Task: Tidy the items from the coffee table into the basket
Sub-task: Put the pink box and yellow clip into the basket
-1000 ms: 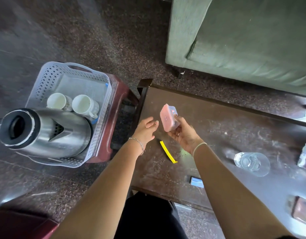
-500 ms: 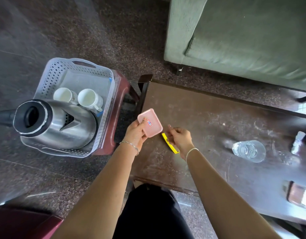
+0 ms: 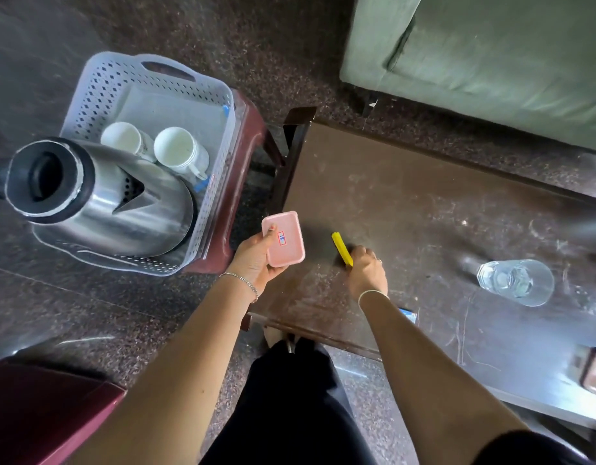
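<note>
With kettle [image 3: 98, 203] and cups [image 3: 179, 149] in the basket [image 3: 148, 82] at ten o'clock, your left hand [image 3: 256, 263] grips the pink box [image 3: 283, 238], your right hand [image 3: 367, 270] pinches the yellow stick [image 3: 340, 246] on the worktop [image 3: 407, 196], and the glass [image 3: 514, 281] at three o'clock is not yet cleared.

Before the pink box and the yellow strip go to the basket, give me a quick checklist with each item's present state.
1. Grip of left hand on pink box: ok.
2. Grip of right hand on yellow strip: ok.
3. Strip lifted off the coffee table: cannot tell.
4. Room in basket beyond cups and kettle: ok.
5. Table cleared: not ok; glass remains.
</note>
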